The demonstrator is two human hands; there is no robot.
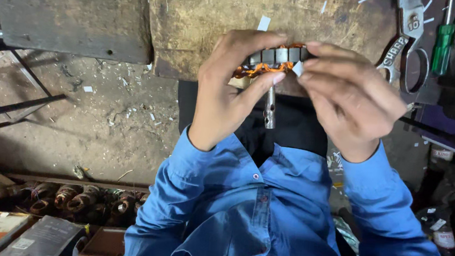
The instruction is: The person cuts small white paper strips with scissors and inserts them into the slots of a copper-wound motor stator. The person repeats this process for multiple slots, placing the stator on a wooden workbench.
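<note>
**Both hands on a wound stator at the desk's near edge**

Head view: the person held a small motor stator [275, 61] in the air just over the near edge of the worn wooden desk [205, 11], above the lap. The part showed a row of grey steel segments with orange copper winding beneath and a short metal shaft [270, 108] hanging down from its middle. The left hand [229, 90] was closed round the stator's left side, fingers curled over the top and the thumb pressed up under the winding. The right hand [345, 94] gripped the right end, its fingertips pinching a small white slip [297, 68], seemingly insulating paper, against the segments.

Judged from that grip, the step in hand was seating the paper into a slot of the winding. The next move would call for a steady left-hand hold while the right fingertips pushed the slip straight in, without creasing it or scraping the copper.

At the desk's far right corner lay a pair of scissors [405, 44] and a green-handled screwdriver [442, 48], well apart from the hands. White paper scraps [263, 22] dotted the desk. Down on the floor to the left sat a row of other wound coils [76, 198] beside some cardboard boxes [42, 238].
</note>
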